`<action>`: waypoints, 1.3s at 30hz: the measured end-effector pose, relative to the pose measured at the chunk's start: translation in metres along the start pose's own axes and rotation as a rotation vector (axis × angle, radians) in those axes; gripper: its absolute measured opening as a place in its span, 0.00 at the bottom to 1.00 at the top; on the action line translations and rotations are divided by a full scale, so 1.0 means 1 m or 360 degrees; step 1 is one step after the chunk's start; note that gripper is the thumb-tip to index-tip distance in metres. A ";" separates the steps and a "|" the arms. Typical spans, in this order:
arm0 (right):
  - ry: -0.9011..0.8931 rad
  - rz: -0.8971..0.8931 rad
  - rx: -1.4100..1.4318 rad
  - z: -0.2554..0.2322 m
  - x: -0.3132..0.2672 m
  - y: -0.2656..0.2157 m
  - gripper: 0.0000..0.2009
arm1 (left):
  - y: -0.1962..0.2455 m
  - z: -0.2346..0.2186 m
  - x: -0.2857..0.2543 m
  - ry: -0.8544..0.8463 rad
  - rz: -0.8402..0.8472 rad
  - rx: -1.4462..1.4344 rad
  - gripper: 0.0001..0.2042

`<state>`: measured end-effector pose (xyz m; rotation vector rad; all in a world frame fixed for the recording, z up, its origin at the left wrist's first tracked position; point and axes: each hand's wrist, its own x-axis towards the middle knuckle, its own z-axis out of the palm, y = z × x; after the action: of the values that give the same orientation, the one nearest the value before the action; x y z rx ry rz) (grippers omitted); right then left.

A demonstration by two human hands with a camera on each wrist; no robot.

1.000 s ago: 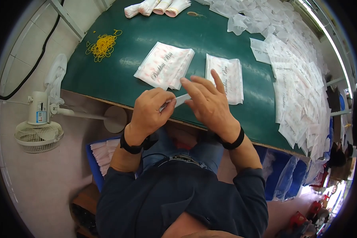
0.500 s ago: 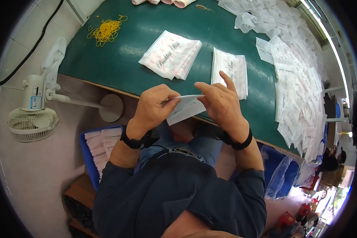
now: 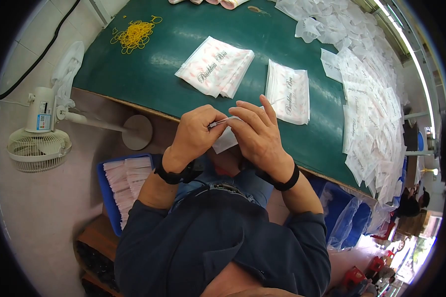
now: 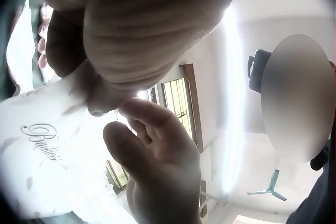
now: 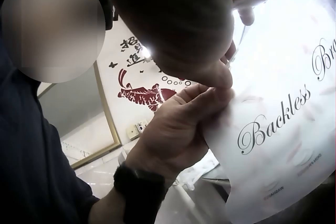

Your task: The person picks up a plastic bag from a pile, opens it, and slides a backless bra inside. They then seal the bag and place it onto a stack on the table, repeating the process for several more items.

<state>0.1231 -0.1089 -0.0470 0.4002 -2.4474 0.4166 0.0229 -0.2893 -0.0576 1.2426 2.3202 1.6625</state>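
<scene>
A thin white printed bag (image 3: 225, 141) hangs between both hands, held by its upper edge above the table's front edge. The left hand (image 3: 194, 133) pinches that edge between thumb and curled fingers. Close beside it, the right hand (image 3: 260, 136) has its thumb and index finger at the same edge, the other fingers raised. In the right wrist view, the bag (image 5: 283, 124) shows "Backless Bra" lettering, and the fingertips of both hands nearly meet at its edge. The left wrist view shows the bag (image 4: 47, 155) below the left hand's fingers.
On the green table (image 3: 158, 74) lie a fanned bag stack (image 3: 215, 67), a second stack (image 3: 295, 96), yellow rubber bands (image 3: 135, 35) and a large pile of loose bags (image 3: 369, 116). A fan (image 3: 39, 148) stands left, near a blue bin (image 3: 107, 198) of bundled bags.
The right hand has come down onto the bag's edge, then moved left, closer to the left hand. The bag has swung from nearly edge-on to hanging below the hands.
</scene>
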 end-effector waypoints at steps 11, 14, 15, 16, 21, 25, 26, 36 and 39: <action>-0.0363 0.0060 -0.0180 -0.033 -0.009 0.032 0.09 | -0.002 -0.017 -0.013 -0.0131 -0.0173 -0.0077 0.05; -0.0411 0.0125 -0.0214 -0.053 -0.005 0.045 0.09 | -0.003 -0.019 -0.006 -0.0023 -0.0321 -0.0138 0.09; -0.0499 0.0158 -0.0197 -0.054 -0.008 0.040 0.09 | -0.001 -0.018 -0.006 -0.0037 -0.0311 -0.0136 0.09; -0.0586 0.0185 -0.0187 -0.055 -0.009 0.037 0.09 | 0.003 -0.015 -0.005 0.0119 0.0045 0.0120 0.10; -0.0637 0.0061 -0.0032 -0.045 0.001 0.023 0.09 | 0.001 0.004 -0.003 -0.0298 0.0531 0.0487 0.13; 0.0095 0.0563 0.0570 -0.032 0.002 0.012 0.10 | -0.004 -0.010 0.009 -0.0831 0.0205 0.0402 0.13; 0.0117 0.0565 0.0544 -0.028 0.002 0.014 0.10 | -0.003 -0.009 0.011 -0.0918 0.0067 0.0374 0.13; -0.0356 0.0273 0.0492 -0.020 -0.029 0.035 0.06 | 0.006 0.028 0.006 -0.2076 0.0159 0.0001 0.22; -0.0398 0.0658 0.0649 -0.062 -0.058 0.070 0.09 | 0.020 0.009 0.017 -0.1238 0.0007 -0.0386 0.29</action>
<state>0.1732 -0.0107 -0.0493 0.1082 -2.6847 1.1105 0.0269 -0.2691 -0.0385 1.4785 1.6005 1.1115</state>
